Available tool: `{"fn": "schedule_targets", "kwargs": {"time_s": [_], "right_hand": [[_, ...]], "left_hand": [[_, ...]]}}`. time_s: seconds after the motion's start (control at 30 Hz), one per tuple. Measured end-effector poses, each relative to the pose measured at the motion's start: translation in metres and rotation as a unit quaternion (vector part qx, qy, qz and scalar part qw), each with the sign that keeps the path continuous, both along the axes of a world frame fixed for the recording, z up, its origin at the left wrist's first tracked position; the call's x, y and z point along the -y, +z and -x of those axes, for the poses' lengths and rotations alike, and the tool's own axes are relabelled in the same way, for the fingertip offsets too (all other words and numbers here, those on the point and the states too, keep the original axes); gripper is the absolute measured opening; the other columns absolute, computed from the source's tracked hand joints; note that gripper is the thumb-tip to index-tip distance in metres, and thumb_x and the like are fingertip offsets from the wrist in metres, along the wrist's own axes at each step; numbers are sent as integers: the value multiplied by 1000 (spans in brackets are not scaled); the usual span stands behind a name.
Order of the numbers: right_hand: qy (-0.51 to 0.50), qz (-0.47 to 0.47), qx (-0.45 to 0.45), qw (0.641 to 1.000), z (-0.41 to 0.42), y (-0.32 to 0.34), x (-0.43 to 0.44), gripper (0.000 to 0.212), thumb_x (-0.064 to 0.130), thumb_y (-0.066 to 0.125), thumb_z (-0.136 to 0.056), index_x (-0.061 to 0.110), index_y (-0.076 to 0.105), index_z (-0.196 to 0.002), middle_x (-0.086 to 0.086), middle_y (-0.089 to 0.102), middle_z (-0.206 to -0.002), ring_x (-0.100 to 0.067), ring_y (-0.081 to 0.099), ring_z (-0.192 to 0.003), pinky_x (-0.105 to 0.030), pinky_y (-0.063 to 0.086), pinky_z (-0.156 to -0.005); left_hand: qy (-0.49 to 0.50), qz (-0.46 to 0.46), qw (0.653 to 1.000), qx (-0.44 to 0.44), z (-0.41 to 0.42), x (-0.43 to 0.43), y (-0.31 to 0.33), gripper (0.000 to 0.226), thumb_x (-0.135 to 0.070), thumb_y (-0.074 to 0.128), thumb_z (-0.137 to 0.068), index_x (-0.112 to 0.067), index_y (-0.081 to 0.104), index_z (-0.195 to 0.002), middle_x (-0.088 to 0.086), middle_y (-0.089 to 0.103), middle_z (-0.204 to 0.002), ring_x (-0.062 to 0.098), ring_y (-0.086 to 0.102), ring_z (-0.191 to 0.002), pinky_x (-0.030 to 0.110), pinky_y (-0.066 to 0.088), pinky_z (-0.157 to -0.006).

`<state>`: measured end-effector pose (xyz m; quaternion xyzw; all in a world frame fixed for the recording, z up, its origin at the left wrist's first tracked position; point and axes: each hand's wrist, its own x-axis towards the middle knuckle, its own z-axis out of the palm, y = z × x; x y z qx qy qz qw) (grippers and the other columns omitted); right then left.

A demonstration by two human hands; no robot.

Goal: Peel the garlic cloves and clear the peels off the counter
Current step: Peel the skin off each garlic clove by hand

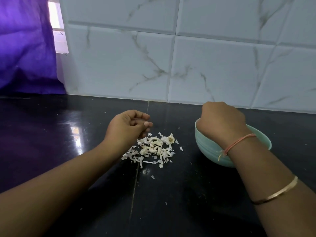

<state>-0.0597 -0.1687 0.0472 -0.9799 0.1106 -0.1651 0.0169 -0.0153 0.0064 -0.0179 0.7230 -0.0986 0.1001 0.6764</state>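
A pile of papery white garlic peels lies on the black counter, with a dried garlic root stub at its far right edge. My left hand hovers just left of and behind the pile, its fingers loosely curled and nothing visible in them. My right hand is bent down over a pale green bowl to the right of the pile. Its fingers point into the bowl and are hidden behind the back of the hand. The bowl's contents are hidden too.
A few stray peel flakes lie nearer to me on the counter. A marbled white tile wall backs the counter. A purple curtain hangs at the far left.
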Motion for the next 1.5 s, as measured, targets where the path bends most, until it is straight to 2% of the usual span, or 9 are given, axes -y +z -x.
{"fn": "schedule_targets", "kwargs": {"time_s": [0.17,0.3,0.5,0.6,0.7,1.0,1.27,1.37,1.5], "right_hand": [[12,40,69,997,-2,-1,-8,23,10,47,-88,12,36,-67,-3,37,-73,-28,41,-78,-30,30,-67],[130,69,166,975,-7,-9,-23,20,20,42,-94,9,58,-96,-3,38,-86,-30,52,-92,-30,31,-65],[281,57,56,957,-20,-42,-44,20,21,43,-94,15,61,-101,-4,55,-103,-27,54,-99,-31,37,-70],[300,4,-13,954,-26,-54,-43,17,28,52,-90,14,62,-90,-4,60,-99,-26,57,-95,-34,46,-75],[306,-68,-59,948,-30,-59,-41,20,38,62,-84,18,65,-83,0,65,-93,-20,60,-89,-34,50,-77],[339,-98,-68,933,-31,-63,-40,16,15,57,-83,23,68,-92,5,65,-90,-16,61,-88,-31,50,-79],[320,-324,95,885,-37,-60,-36,2,12,71,-79,14,70,-78,12,60,-56,-1,56,-53,-10,43,-55],[307,-383,132,861,-39,-60,-35,3,14,72,-79,14,70,-77,7,65,-59,-5,60,-54,-16,49,-55],[313,-443,149,827,-39,-59,-34,18,4,68,-80,20,66,-72,-1,68,-65,-9,66,-58,-24,57,-60]], "left_hand": [[0,5,1000,-9,-1,0,1,10,2,63,-83,-8,62,-81,12,69,-73,11,62,-55,23,55,-57],[37,-22,999,0,0,-3,1,7,-7,73,-76,-7,66,-75,21,69,-74,21,62,-61,42,54,-71],[73,-28,997,23,-1,-4,2,23,-25,74,-76,-7,65,-64,0,67,-56,11,57,-54,28,51,-60],[81,-58,994,35,-5,-6,-1,18,-25,70,-80,-13,67,-67,5,68,-64,12,57,-58,30,49,-63],[83,-80,993,38,-7,-8,-3,9,-18,68,-82,-20,67,-73,-2,65,-63,-2,51,-49,26,45,-61],[78,-92,992,35,-7,-8,-2,10,-14,66,-84,-21,66,-76,-2,65,-68,-5,50,-48,21,43,-59],[7,-77,997,-15,-3,-3,1,6,-11,63,-86,-16,65,-84,4,65,-76,13,58,-64,26,51,-64],[-62,-29,996,-52,1,0,2,11,-21,61,-87,-10,65,-85,7,66,-76,12,61,-67,22,53,-60],[-94,24,992,-75,4,-1,4,13,-12,69,-77,-7,66,-88,6,69,-73,9,66,-65,17,53,-57]]}}
